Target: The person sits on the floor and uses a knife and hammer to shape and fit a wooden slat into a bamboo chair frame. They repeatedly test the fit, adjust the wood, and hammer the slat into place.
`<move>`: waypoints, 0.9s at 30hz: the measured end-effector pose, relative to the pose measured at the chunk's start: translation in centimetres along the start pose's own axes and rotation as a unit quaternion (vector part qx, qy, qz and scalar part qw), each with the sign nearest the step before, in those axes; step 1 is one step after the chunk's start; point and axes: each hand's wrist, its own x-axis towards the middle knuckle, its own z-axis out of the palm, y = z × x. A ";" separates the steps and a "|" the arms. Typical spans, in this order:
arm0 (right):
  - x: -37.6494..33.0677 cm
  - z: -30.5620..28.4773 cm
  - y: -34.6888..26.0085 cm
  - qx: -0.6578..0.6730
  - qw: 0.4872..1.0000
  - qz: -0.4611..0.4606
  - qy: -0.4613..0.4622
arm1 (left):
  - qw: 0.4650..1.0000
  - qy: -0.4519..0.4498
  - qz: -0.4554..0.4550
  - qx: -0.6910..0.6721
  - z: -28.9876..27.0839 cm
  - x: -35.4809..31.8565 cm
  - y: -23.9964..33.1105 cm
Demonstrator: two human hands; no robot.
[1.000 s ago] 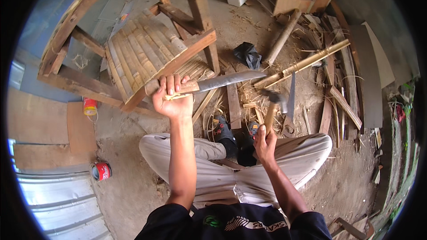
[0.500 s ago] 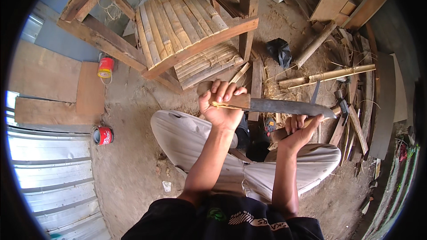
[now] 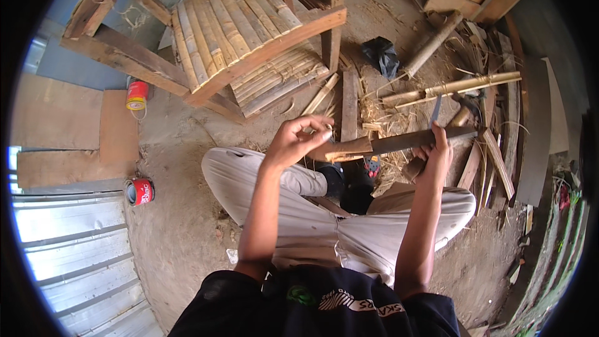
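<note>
A machete [image 3: 424,140] lies level in front of me, its wooden handle [image 3: 349,148] toward the left and its dark blade toward the right. My right hand [image 3: 433,157] closes around the blade, with the index finger stretched up along it. The same hand also holds a smaller knife [image 3: 437,111]; its thin blade points up past the machete and its wooden handle shows under the palm. Beside the machete's handle end, my left hand [image 3: 294,140] is off the handle. Its thumb and fingertips are pinched together; whatever they hold is too small to make out.
A bamboo-slat bench [image 3: 234,22] with a wooden frame stands ahead on the left. Split bamboo [image 3: 452,89], a hammer [image 3: 465,112], shavings and scrap wood litter the right side. A black plastic bag [image 3: 382,57] lies ahead. Red cans [image 3: 139,191] stand at left.
My left hand has let go of the machete's handle and moved slightly left, its fingers now pinched. The right hand has moved a little right, keeping the machete and the smaller knife.
</note>
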 end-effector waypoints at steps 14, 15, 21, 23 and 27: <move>-2.1 -1.0 7.1 -0.052 0.997 -0.038 -0.051 | 0.961 -0.021 -0.192 -0.200 5.9 -3.1 -4.9; -3.8 -2.0 7.8 -0.073 0.995 -0.019 -0.069 | 0.965 0.017 -0.175 -0.194 5.9 -2.9 -5.0; -10.4 -4.9 8.8 -0.260 0.941 -0.026 -0.215 | 0.981 0.099 -0.125 -0.107 5.1 -2.0 -4.1; -10.9 -3.6 8.7 -0.307 0.924 -0.087 -0.211 | 0.980 0.124 -0.137 -0.075 5.8 -2.2 -3.4; -10.4 0.1 8.9 -0.240 0.945 -0.136 -0.173 | 0.977 0.172 -0.125 -0.026 7.3 -2.9 -1.9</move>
